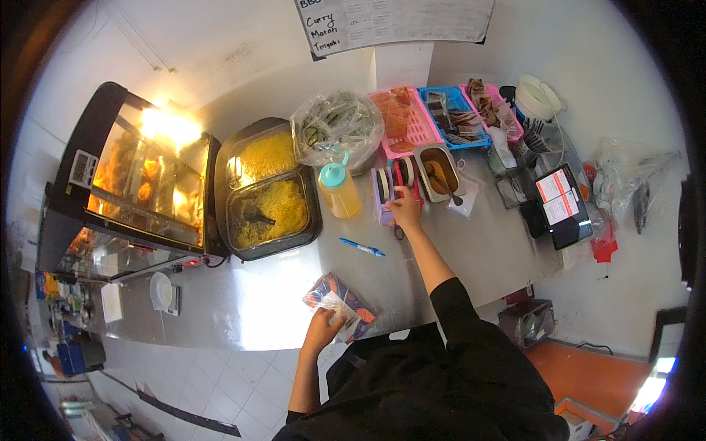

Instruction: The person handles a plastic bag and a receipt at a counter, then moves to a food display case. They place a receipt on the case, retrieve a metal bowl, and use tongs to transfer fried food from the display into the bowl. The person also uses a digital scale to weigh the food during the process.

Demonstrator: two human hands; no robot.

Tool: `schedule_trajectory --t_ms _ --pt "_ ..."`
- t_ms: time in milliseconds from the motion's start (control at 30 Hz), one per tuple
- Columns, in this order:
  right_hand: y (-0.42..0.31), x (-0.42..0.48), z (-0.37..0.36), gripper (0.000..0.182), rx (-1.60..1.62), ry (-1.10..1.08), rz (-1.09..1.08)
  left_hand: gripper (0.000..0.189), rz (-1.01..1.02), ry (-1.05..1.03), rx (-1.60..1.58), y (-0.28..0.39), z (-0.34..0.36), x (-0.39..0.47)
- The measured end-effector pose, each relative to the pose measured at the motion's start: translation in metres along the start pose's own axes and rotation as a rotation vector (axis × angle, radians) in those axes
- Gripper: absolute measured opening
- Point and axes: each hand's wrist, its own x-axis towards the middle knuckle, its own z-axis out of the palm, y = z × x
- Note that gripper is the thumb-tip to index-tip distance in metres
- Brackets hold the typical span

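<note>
My left hand (324, 332) holds the gathered clear plastic around a patterned orange and dark blue package (359, 310) at the front edge of the steel counter. My right hand (406, 210) reaches forward to the purple tape dispenser (380, 194), its fingers at the dispenser's right side. Whether a strip of tape is between those fingers is too small to tell. A second, red tape dispenser (407, 172) stands just behind the hand. The finger loop of a pair of scissors (399, 232) shows beneath my right wrist. A blue pen (362, 247) lies between the hands.
A squeeze bottle (340, 193) and a metal container of brown sauce (439, 173) flank the dispensers. Leftward are trays of yellow rice (270, 212) and a lit glass warming cabinet (149, 176). Baskets (424, 132) of packets line the wall. A tablet (562, 206) stands right.
</note>
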Motion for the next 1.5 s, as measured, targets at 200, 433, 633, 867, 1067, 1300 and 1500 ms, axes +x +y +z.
schedule_trajectory --t_ms 200,433,633,867,1067,1300,1500 --pt "0.015 -0.045 -0.004 0.043 0.315 0.098 0.145 0.038 0.048 0.023 0.074 -0.01 -0.001 0.002" --pt "0.042 -0.076 0.03 0.047 0.334 0.263 0.46 0.03 0.347 0.13 0.543 0.024 -0.014 0.014" --pt "0.039 -0.198 -0.059 0.046 0.439 -0.186 0.346 0.028 0.618 -0.158 0.471 0.042 -0.007 0.034" --pt "0.051 -0.412 -0.235 0.05 0.344 0.403 0.359 0.028 1.006 -0.75 0.587 0.158 0.1 -0.029" --pt "-0.03 -0.658 -0.31 0.061 0.176 1.167 0.236 0.024 0.811 -1.27 0.486 0.266 0.239 -0.197" --pt "-0.024 -0.861 -0.354 0.061 -0.1 1.903 0.125 0.02 0.56 -1.494 -0.033 0.317 0.374 -0.396" --pt "-0.033 -0.944 -0.453 0.061 0.039 2.031 -0.169 0.023 0.28 -1.738 -0.226 0.375 0.44 -0.522"
